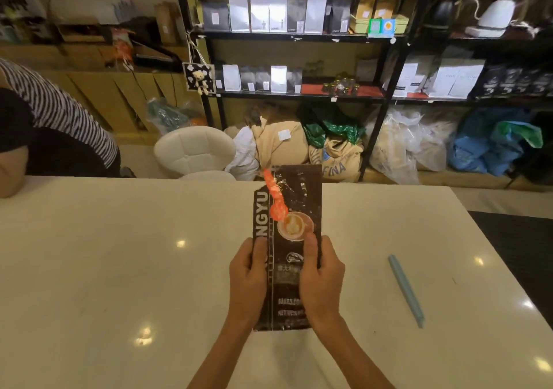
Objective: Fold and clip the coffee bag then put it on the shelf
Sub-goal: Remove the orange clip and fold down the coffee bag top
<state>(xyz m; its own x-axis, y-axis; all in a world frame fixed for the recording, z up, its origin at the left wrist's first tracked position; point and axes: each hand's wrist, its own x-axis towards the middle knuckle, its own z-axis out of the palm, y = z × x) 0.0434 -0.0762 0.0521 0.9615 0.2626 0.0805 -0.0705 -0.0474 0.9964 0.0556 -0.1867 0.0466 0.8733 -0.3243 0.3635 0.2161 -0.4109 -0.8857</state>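
Both hands grip the tall dark-brown foil coffee bag (288,248) upright on the glossy white table (119,269), left hand (248,278) and right hand (321,281) fingers pinching its edges, steadying for folding; pale-blue plastic clip bar (406,290) waits nearby

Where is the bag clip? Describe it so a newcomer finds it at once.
Start at the white table and find the dark coffee bag held upright by both hands. To their right, lying alone on the tabletop, is the clip: a long, thin, pale blue stick. Nothing else on the table is blue or so slender.
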